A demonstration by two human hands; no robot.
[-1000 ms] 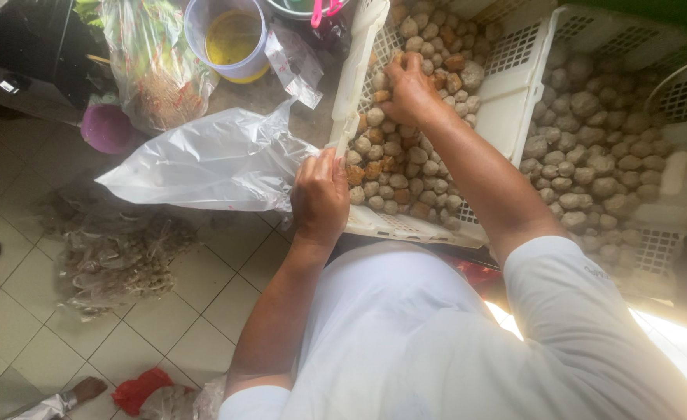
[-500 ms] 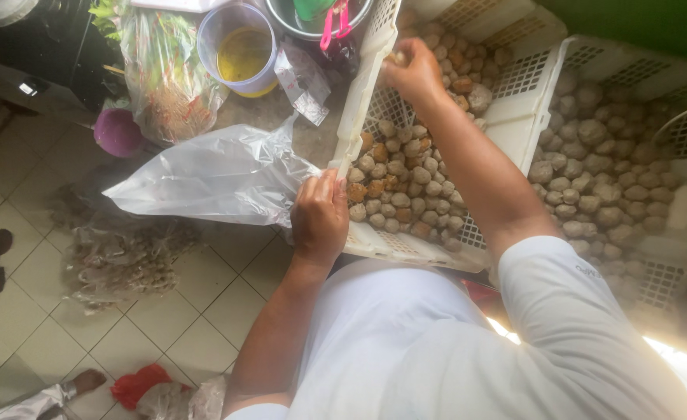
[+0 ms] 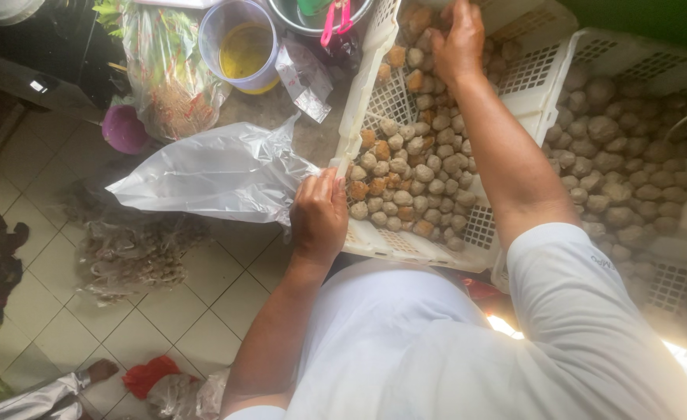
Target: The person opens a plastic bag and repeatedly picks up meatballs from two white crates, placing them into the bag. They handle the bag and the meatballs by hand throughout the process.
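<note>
Holding a clear bag [image 3: 219, 171] open in a closed left hand [image 3: 318, 218], the right hand [image 3: 458, 39] gathers meatballs [image 3: 413, 175] from the crate [image 3: 359, 140], grip unclear, probably bagging them next.

Clear plastic bag [image 3: 219, 171] beside white crate [image 3: 363, 117]; greens bag [image 3: 168, 70] behind.

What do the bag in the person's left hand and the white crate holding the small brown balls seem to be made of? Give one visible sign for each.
Bag: thin clear plastic film, glossy; it crumples and shines, gripped by the left hand.
White crate: probably rigid moulded plastic, matt, with a regular lattice of holes in its walls and floor.
</note>
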